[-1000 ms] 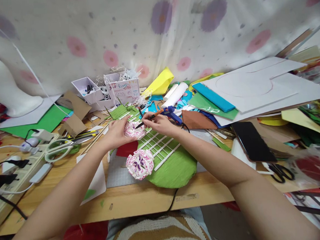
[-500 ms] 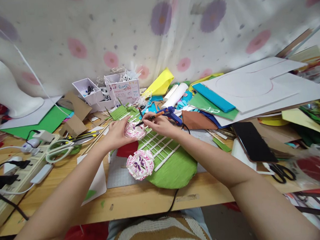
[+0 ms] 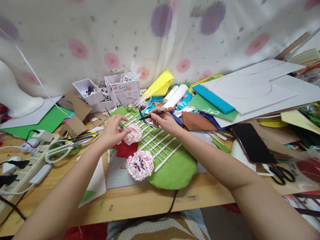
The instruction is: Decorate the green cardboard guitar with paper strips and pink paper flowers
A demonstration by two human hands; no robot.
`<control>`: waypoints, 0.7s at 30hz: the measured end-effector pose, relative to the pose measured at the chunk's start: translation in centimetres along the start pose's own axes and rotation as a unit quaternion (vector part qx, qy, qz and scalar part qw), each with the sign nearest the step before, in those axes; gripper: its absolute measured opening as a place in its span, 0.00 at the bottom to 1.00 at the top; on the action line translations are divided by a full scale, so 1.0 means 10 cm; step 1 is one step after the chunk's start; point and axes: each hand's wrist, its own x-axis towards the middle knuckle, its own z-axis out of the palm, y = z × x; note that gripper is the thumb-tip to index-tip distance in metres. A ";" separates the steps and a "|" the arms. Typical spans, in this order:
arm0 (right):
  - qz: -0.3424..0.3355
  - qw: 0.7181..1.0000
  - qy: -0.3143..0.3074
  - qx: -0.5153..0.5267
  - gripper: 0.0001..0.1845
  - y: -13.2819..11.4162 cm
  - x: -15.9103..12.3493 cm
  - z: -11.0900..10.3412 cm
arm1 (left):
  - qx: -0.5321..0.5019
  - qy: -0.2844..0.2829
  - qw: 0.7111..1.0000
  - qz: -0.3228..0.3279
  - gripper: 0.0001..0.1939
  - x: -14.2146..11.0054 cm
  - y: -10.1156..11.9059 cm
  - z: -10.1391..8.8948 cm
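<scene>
My left hand (image 3: 113,133) has its fingers apart and curved, with the thumb at the edge of a white paper flower (image 3: 132,133) speckled with pink. In my right hand (image 3: 162,120) is a slim pen (image 3: 163,111) with a black and orange-brown barrel, its dark end pointing left, above and apart from the flower. Both hands are over a green paper-covered board (image 3: 177,171) with a lattice of white strips (image 3: 162,149). A second paper flower (image 3: 140,165), purple at its centre, lies at the board's left edge. Red paper (image 3: 126,149) shows between the flowers.
A blue glue gun (image 3: 177,119) is partly hidden behind my right hand. Scissors (image 3: 59,150) and a power strip (image 3: 39,161) lie to the left. White boxes (image 3: 123,93) stand at the back. A phone (image 3: 253,142) and black-handled scissors (image 3: 282,174) are on the right.
My right hand has drawn the pen up and to the right, off the upper flower. My left hand has loosened and shifted left, uncovering more of that flower.
</scene>
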 end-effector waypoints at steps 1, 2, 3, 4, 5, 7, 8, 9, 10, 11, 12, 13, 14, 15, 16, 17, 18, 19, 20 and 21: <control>-0.006 1.000 -0.003 -0.006 0.23 0.01 -0.01 0.00 | -0.008 0.013 1.000 0.001 0.14 0.01 -0.01 -0.01; -0.012 1.000 -0.008 -0.017 0.23 0.01 -0.03 0.01 | -0.015 0.020 1.000 -0.001 0.11 0.01 -0.02 -0.01; -0.020 0.999 -0.016 -0.034 0.22 0.01 -0.05 0.02 | -0.019 0.019 1.000 -0.006 0.10 0.01 -0.02 -0.02; -0.028 0.998 -0.028 -0.058 0.21 0.00 -0.07 0.03 | -0.022 0.013 1.000 -0.010 0.10 0.01 -0.01 -0.01; -0.035 0.995 -0.040 -0.087 0.20 -0.01 -0.09 0.04 | -0.026 0.003 1.000 -0.013 0.09 0.01 0.00 -0.01; -0.053 0.985 -0.068 -0.147 0.18 -0.04 -0.12 0.08 | -0.034 -0.012 0.999 -0.019 0.10 0.00 0.02 0.00; -0.060 0.980 -0.084 -0.172 0.17 -0.06 -0.12 0.11 | -0.036 -0.013 0.999 -0.024 0.11 -0.01 0.03 0.01; -0.063 0.974 -0.101 -0.191 0.17 -0.08 -0.12 0.14 | -0.037 -0.013 0.999 -0.029 0.11 -0.01 0.04 0.02; -0.060 0.970 -0.116 -0.206 0.17 -0.10 -0.12 0.18 | -0.036 -0.012 0.999 -0.034 0.11 -0.01 0.04 0.03; -0.052 0.966 -0.128 -0.219 0.19 -0.11 -0.10 0.23 | -0.033 -0.013 0.999 -0.037 0.11 0.00 0.05 0.04; -0.039 0.963 -0.137 -0.229 0.21 -0.12 -0.09 0.28 | -0.030 -0.014 0.999 -0.039 0.11 0.00 0.05 0.05; -0.024 0.961 -0.143 -0.237 0.22 -0.12 -0.07 0.34 | -0.026 -0.015 0.999 -0.040 0.11 0.01 0.05 0.06; -0.011 0.960 -0.145 -0.241 0.23 -0.11 -0.05 0.39 | -0.024 -0.015 0.999 -0.041 0.11 0.02 0.05 0.06; -0.001 0.960 -0.145 -0.240 0.23 -0.10 -0.03 0.43 | -0.024 -0.013 0.999 -0.042 0.10 0.02 0.05 0.06; 0.007 0.962 -0.143 -0.234 0.22 -0.08 0.00 0.47 | -0.025 -0.007 0.999 -0.043 0.10 0.02 0.06 0.06; 0.013 0.965 -0.138 -0.223 0.21 -0.06 0.02 0.49 | -0.027 0.003 0.999 -0.046 0.10 0.02 0.06 0.05; 0.020 0.969 -0.128 -0.210 0.20 -0.04 0.04 0.49 | -0.030 0.018 0.998 -0.052 0.10 0.02 0.06 0.04; 0.025 0.974 -0.115 -0.194 0.19 -0.02 0.05 0.48 | -0.034 0.037 0.997 -0.058 0.11 0.01 0.07 0.02; 0.031 0.979 -0.099 -0.177 0.18 -0.01 0.06 0.46 | -0.035 0.058 0.996 -0.065 0.11 0.00 0.07 -0.01; 0.037 0.983 -0.085 -0.159 0.17 0.01 0.07 0.43 | -0.036 0.077 0.994 -0.069 0.11 -0.01 0.07 -0.03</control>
